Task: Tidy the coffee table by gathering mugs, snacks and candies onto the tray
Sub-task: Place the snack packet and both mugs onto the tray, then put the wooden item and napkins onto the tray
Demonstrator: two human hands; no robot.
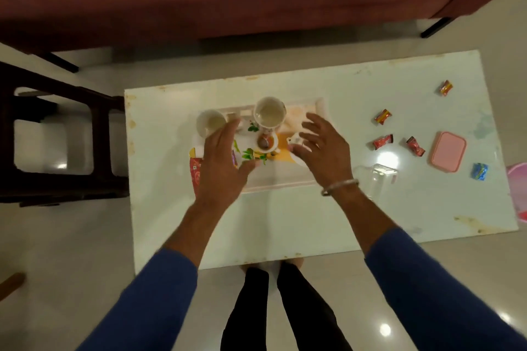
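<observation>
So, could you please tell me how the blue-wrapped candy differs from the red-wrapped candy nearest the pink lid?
The blue-wrapped candy is blue with green and squarish; the red-wrapped candy is red, longer, with twisted ends. The blue one lies right of the pink rectangular plastic lid, the red one left of it. Both lie loose on the white coffee table, off the tray.

2 blue long sleeves [148, 302]; silver bangle [339, 187] on right wrist; black trousers [285, 308].

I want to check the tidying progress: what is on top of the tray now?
On the tray stand two mugs and a small dish. The left hand and right hand hover above, open, covering parts of it; what lies beneath them cannot be seen.
</observation>
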